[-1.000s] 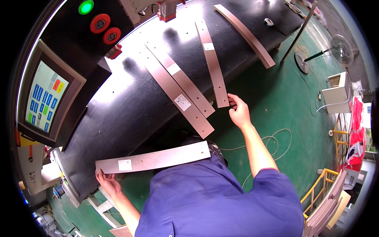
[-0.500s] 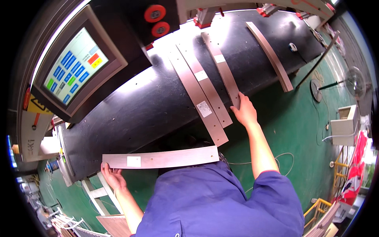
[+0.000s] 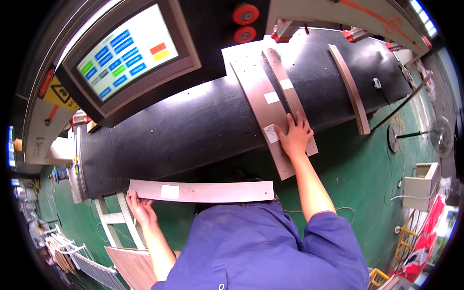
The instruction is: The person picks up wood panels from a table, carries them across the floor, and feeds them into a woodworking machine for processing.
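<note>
My left hand [image 3: 138,209] grips the left end of a long flat metal strip [image 3: 212,191] with a white sticker, held level in front of my chest at the near edge of the black machine table [image 3: 183,135]. My right hand [image 3: 294,136] lies flat, fingers spread, on a group of metal strips [image 3: 266,104] lying side by side on the table, each with a white sticker. These strips run away from me toward the red clamps [image 3: 282,34]. A single curved strip [image 3: 350,87] lies apart to the right.
A touchscreen panel [image 3: 128,50] with coloured buttons stands at the upper left, with two red round buttons [image 3: 245,21] beside it. The floor is green; a fan [image 3: 437,137] and a grey box [image 3: 421,186] stand to the right. More panels lean at the lower left [image 3: 72,253].
My right hand has slid onto the strips and pushed them together into one tight group. The left hand still holds its strip. My head has turned, shifting the view toward the screen.
</note>
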Available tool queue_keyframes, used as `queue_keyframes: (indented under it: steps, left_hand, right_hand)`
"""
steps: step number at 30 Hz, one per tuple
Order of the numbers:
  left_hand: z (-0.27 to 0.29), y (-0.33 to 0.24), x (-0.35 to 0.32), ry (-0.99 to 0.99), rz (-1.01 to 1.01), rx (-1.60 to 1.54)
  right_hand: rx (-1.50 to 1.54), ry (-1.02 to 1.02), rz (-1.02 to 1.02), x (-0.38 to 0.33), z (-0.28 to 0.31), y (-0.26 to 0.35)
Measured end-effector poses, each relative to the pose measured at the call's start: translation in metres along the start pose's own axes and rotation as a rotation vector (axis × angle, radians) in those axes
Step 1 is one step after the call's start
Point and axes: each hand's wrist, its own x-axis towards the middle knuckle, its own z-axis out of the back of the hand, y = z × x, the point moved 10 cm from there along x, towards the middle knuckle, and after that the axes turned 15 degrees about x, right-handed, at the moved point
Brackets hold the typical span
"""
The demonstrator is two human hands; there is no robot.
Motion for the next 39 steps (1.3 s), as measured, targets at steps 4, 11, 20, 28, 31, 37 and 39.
queue_keyframes:
  steps: [4,11,20,28,31,37,39]
  left_hand:
    - [0.003,0.002,-0.004,-0.028,0.013,-0.022]
    - [0.015,0.005,-0.007,-0.089,0.027,-0.059]
    - [0.02,-0.015,-0.001,-0.108,0.007,-0.129]
    - [0.017,-0.024,0.028,-0.101,0.041,-0.195]
    - [0.003,-0.035,0.053,-0.034,0.024,-0.19]
    - [-0.036,-0.057,0.108,0.08,0.036,-0.216]
    - [-0.059,-0.066,0.132,0.127,0.063,-0.216]
  right_hand:
    - [0.057,-0.059,-0.019,0.006,0.007,-0.012]
    - [-0.006,-0.167,0.009,0.018,0.007,-0.032]
    - [-0.051,-0.277,-0.175,0.056,0.025,-0.099]
    - [0.059,-0.298,-0.19,0.071,0.046,-0.06]
    - [0.816,0.18,0.127,0.041,-0.03,0.055]
    - [0.193,0.803,0.645,-0.124,-0.078,0.314]
    - [0.184,0.766,0.569,-0.12,-0.091,0.316]
